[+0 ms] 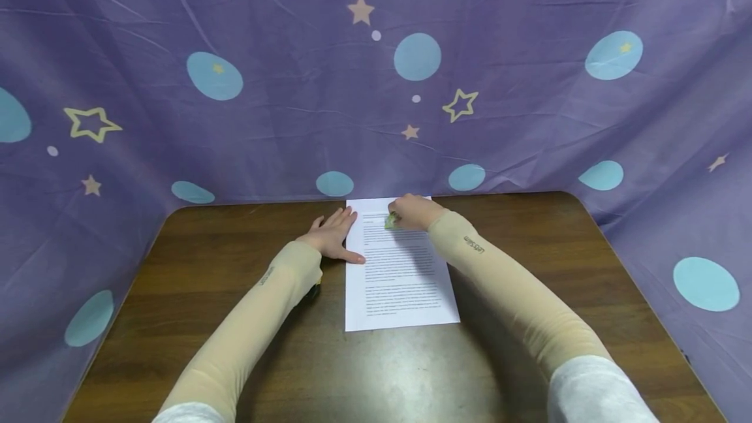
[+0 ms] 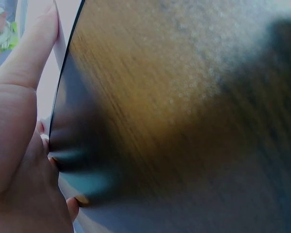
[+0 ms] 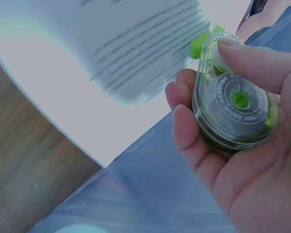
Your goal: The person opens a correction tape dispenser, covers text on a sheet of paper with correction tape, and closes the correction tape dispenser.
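Note:
A printed sheet of paper (image 1: 402, 266) lies on the wooden table. My right hand (image 1: 416, 212) grips a clear and green correction tape dispenser (image 3: 235, 104) above the upper part of the page. In the right wrist view the thumb lies along its clear case and the fingers curl round the other side; the green tip (image 3: 199, 44) points toward the printed lines. With fingers spread, my left hand (image 1: 331, 237) rests at the sheet's left edge, its thumb and fingertips on the paper. The left wrist view shows that thumb (image 2: 31, 53) along the paper's edge.
The brown wooden table (image 1: 235, 240) reaches back to a purple curtain (image 1: 282, 83) with stars and blue dots, which hangs along its far edge and both sides. Beige sleeves (image 1: 247, 325) cover both forearms. A small dark and yellow thing at the left wrist is mostly hidden.

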A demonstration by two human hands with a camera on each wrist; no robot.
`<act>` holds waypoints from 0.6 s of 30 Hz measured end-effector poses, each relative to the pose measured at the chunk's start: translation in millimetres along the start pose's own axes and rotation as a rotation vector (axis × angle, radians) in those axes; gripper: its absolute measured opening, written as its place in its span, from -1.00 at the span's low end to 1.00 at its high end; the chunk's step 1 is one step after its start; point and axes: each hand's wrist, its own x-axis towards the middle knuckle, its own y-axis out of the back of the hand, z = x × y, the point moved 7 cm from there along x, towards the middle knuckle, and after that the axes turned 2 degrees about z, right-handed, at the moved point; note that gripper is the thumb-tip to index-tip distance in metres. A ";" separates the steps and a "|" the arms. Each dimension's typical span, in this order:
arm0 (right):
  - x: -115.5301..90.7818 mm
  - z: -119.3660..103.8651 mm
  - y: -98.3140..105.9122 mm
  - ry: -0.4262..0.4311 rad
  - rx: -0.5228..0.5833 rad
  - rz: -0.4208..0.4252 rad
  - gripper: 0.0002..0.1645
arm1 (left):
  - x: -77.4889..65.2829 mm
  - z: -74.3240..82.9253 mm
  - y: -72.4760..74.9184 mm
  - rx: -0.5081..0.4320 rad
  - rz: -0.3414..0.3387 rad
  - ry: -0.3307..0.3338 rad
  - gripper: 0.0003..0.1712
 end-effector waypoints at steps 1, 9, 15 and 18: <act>2.6 -2.7 -0.4 0.007 -0.002 0.005 -0.94 | -0.2 0.1 0.2 0.000 -0.001 0.000 0.36; 18.6 -19.8 -4.4 0.040 0.021 0.010 -0.94 | -4.1 2.1 2.7 0.006 -0.012 0.003 0.33; 25.7 -27.3 -7.2 0.047 0.006 0.010 -0.90 | -4.5 2.4 3.2 0.007 -0.005 -0.010 0.35; 28.6 -29.4 -8.5 0.043 -0.007 0.006 -0.89 | -5.0 2.2 3.6 0.003 -0.001 -0.008 0.34</act>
